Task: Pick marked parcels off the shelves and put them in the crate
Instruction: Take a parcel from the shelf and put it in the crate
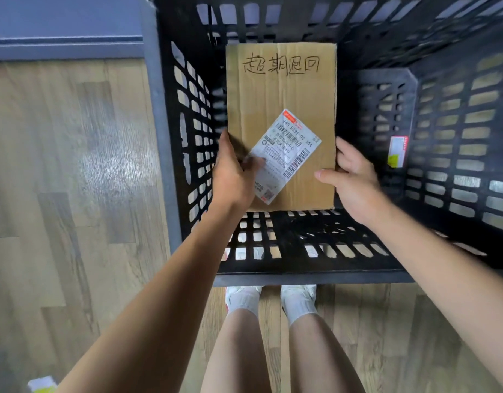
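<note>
Inside the black slotted plastic crate (457, 131), a flat brown cardboard parcel (281, 103) with handwritten marking; left hand (234, 171) grips its 9 o'clock edge, right hand (353, 177) its 3 o'clock edge, fingers curled round it.

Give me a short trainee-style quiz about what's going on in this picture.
1. True or false: the cardboard parcel is inside the black crate.
2. Which hands hold the parcel? A) left hand only B) right hand only C) both
3. Fill in: the printed shipping label sits near the parcel's ____ edge, nearest the person.

Key: 1 true; 2 C; 3 lower.
</note>
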`<state>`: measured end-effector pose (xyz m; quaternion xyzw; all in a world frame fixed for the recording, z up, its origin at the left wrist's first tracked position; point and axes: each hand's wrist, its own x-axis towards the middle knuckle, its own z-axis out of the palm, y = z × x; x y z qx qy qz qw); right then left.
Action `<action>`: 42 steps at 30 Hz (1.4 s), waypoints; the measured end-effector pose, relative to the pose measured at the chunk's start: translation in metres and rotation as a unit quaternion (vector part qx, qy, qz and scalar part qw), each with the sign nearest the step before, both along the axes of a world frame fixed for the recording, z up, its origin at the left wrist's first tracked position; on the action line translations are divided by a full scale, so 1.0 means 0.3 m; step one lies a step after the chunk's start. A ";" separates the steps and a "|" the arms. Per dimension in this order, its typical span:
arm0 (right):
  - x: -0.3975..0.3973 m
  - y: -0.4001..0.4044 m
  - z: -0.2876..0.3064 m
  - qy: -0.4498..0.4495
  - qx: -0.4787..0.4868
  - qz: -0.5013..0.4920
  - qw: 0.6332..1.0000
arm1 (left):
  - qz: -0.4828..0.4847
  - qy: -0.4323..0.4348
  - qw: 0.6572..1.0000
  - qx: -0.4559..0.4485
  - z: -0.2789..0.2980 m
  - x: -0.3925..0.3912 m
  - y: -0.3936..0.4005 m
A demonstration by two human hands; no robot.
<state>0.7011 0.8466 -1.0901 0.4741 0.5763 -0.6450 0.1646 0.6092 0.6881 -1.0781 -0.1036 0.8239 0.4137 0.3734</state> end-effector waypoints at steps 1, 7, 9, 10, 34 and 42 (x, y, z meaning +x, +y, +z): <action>-0.002 -0.007 -0.011 -0.003 -0.006 -0.005 1.000 | -0.003 -0.003 1.000 -0.009 -0.005 0.002 0.002; -0.012 -0.051 -0.034 -0.038 -0.009 0.006 0.999 | -0.031 -0.046 0.995 -0.083 -0.040 0.016 -0.024; -0.016 -0.059 -0.049 -0.046 -0.011 0.013 0.999 | -0.038 -0.070 0.991 -0.112 -0.055 0.012 -0.031; -0.019 -0.064 -0.054 -0.048 -0.012 0.014 0.999 | -0.031 -0.078 0.989 -0.120 -0.064 0.008 -0.033; -0.081 -0.047 0.308 -0.040 0.103 0.112 0.988 | -0.115 -0.029 0.990 -0.082 0.287 -0.004 0.021; -0.184 0.070 0.813 0.040 0.207 0.208 0.955 | -0.231 0.126 0.965 -0.017 0.769 -0.159 0.043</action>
